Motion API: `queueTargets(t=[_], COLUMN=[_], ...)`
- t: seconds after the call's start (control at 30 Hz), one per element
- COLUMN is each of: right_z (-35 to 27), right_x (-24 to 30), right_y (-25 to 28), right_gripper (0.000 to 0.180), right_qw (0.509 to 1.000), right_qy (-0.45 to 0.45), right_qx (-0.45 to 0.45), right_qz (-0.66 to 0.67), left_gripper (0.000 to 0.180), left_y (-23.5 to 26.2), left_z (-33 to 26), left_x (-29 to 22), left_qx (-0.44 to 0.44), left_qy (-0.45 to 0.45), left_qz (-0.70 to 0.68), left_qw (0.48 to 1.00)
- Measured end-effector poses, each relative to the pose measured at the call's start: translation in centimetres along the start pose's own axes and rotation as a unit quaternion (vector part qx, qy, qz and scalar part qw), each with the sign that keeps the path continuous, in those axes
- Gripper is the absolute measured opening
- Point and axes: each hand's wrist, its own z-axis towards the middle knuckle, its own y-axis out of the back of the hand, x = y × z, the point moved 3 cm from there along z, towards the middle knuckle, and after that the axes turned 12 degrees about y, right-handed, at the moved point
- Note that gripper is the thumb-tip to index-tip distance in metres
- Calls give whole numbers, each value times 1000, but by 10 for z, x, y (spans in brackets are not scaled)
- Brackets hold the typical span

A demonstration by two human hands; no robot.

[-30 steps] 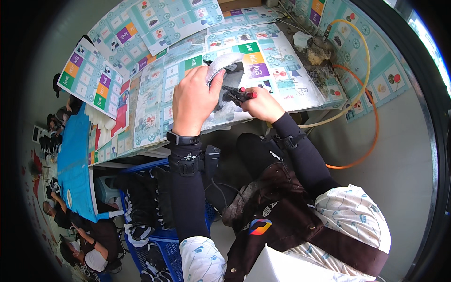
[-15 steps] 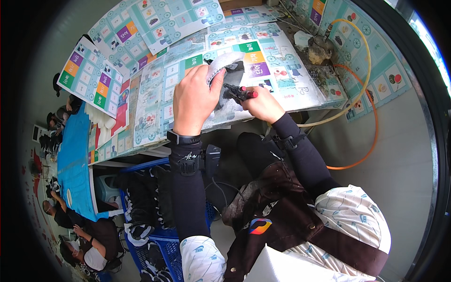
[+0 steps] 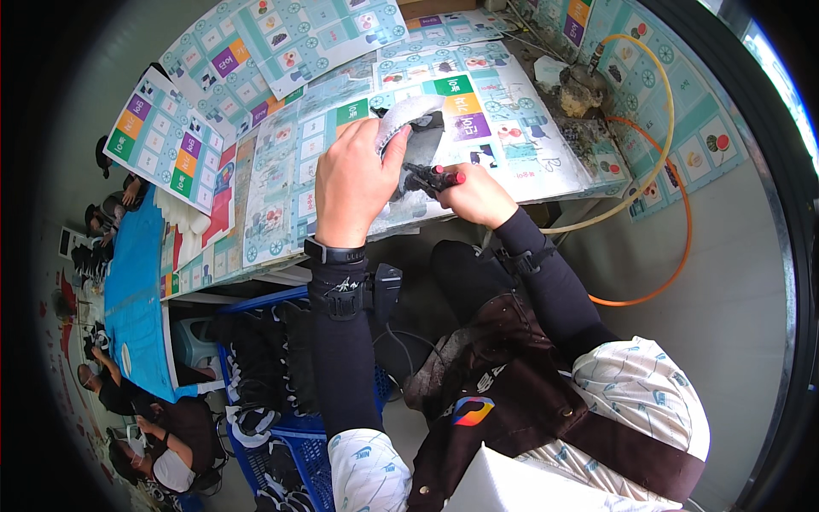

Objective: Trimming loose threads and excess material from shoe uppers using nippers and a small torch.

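My left hand (image 3: pixel 354 188) is closed on the near left side of a shoe (image 3: pixel 411 109) with a pale sole and dark grey parts, held over the table's front part. The hand hides much of the shoe. In my right hand (image 3: pixel 479 196) is a small black spray gun (image 3: pixel 420 177) with red end knobs, my fingers wrapped round it. Its front points left at the shoe, close to my left thumb; whether they touch I cannot tell. A yellowish hose (image 3: pixel 597 213) runs from behind my right wrist.
Patterned printed sheets cover the worktable (image 3: pixel 281 226). An orange hose (image 3: pixel 682 230) hangs at the right beside a crusted metal fitting (image 3: pixel 583 90). Below left stand blue baskets (image 3: pixel 320 461) with dark shoes. Farther left are a blue-covered table (image 3: pixel 136 290) and co-workers (image 3: pixel 162 452).
My right hand and the spray gun have shifted very slightly left and down. The orange hose has swayed a little. My left hand keeps its place on the shoe.
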Motion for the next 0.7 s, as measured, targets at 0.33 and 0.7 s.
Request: queueTargets(t=[0.33, 0.7], right_z=[-4, -1], right_x=[4, -4], right_y=[3, 11], right_gripper=[21, 25], right_qw=[997, 1000], right_qy=[-24, 2], right_qx=[68, 6], right_qz=[-19, -22], left_gripper=[40, 40], left_y=[-1, 1], left_z=[0, -1], left_x=[2, 3], left_qx=[10, 4], left_qy=[6, 10], left_qz=[-19, -17], left_qw=[1000, 1000])
